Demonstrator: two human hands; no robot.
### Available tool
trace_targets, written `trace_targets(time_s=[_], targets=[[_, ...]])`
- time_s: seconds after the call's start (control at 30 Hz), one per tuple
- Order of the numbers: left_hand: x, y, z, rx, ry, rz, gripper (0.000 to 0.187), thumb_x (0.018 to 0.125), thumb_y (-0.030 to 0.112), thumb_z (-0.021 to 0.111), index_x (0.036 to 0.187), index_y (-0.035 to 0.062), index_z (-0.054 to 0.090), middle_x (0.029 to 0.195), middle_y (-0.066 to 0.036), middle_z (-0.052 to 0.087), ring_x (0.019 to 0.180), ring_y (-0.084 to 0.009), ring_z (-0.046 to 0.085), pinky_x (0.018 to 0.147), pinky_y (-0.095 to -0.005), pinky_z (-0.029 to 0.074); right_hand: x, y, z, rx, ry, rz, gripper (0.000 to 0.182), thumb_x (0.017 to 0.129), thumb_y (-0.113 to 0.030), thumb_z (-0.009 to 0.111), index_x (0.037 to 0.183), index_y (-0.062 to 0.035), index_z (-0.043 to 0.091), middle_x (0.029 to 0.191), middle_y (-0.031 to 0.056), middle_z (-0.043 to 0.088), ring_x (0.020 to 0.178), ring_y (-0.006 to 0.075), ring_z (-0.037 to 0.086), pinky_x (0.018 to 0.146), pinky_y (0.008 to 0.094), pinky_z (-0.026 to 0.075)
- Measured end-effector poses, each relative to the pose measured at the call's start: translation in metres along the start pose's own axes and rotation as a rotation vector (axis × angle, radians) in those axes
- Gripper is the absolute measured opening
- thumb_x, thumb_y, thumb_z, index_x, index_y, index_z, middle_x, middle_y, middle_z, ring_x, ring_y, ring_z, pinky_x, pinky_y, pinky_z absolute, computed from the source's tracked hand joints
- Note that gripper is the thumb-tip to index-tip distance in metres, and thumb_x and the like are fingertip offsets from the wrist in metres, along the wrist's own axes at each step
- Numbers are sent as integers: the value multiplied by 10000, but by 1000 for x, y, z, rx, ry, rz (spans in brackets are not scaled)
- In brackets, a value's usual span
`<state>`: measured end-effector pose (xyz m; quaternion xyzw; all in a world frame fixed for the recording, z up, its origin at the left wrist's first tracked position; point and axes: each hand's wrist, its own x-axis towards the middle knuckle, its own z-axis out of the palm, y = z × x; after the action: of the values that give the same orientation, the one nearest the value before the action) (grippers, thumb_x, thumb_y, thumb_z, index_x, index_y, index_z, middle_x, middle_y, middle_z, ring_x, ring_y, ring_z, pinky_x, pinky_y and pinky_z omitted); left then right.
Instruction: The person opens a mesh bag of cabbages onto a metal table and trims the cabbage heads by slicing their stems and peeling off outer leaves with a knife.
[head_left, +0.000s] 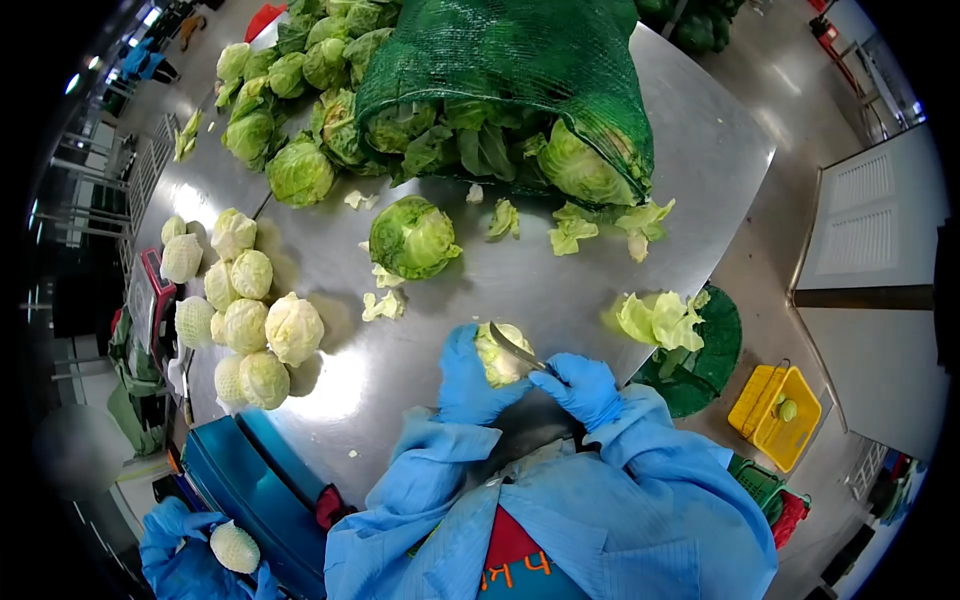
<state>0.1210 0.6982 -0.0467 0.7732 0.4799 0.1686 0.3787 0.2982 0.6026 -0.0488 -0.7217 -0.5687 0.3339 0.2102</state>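
My left hand [468, 375], in a blue glove, is closed around a pale trimmed cabbage [497, 358] near the table's front edge. My right hand [580, 388], gloved too, grips a knife [513, 345] whose curved dark blade lies across the top of that cabbage. Just beyond my hands sits a green cabbage [412, 238] with its outer leaves on. Small leaf scraps [384, 305] lie beside it. The palm side of both hands is hidden.
A green mesh sack [500, 60] of cabbages lies across the back, with untrimmed cabbages [300, 172] at its left. Peeled cabbages [245, 325] stand on the left, some in foam nets. Loose leaves [662, 320] hang over the right edge. A co-worker holds a netted cabbage [234, 547] at lower left.
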Motion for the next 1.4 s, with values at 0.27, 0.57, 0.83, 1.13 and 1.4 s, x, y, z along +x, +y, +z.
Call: trace_targets(time_s=[0.27, 0.57, 0.83, 1.13, 1.4], targets=[[9, -37, 52, -300, -113, 73, 781, 641, 383, 811, 1231, 18, 451, 1136, -141, 585, 1003, -298, 591, 973, -462, 421, 54, -33, -34, 191, -217, -295, 532, 806, -377, 703, 1297, -242, 551, 941, 88, 510, 877, 236, 550, 739, 353, 474], [2, 8, 21, 58, 17, 11, 889, 594, 387, 825, 1300, 56, 399, 1181, -167, 533, 1108, -318, 514, 999, -449, 409, 64, -11, -27, 159, -298, -274, 301, 829, -297, 698, 1076, -141, 626, 913, 70, 542, 810, 278, 595, 727, 353, 478], [7, -13, 4, -245, 37, -73, 967, 547, 298, 885, 1303, -7, 366, 1218, -184, 474, 1082, -318, 543, 921, -407, 469, 24, 25, -56, 1000, -487, 35, 201, 844, -239, 690, 930, -71, 622, 848, 89, 652, 856, 200, 643, 660, 352, 494], [13, -16, -1, -229, 22, -145, 1010, 523, 332, 902, 1301, -56, 389, 1196, -205, 499, 1081, -321, 548, 939, -395, 461, 13, 6, -2, -170, 159, -113, 431, 903, -540, 485, 788, -141, 599, 721, 85, 605, 672, 283, 616, 552, 430, 466], [26, -27, 9, -224, -47, -168, 1072, 476, 402, 899, 1299, -71, 400, 1193, -231, 497, 1105, -360, 523, 939, -419, 452, 26, 16, -4, -171, 43, -245, 488, 869, -570, 523, 649, -137, 574, 603, 82, 567, 557, 297, 583, 490, 427, 446]])
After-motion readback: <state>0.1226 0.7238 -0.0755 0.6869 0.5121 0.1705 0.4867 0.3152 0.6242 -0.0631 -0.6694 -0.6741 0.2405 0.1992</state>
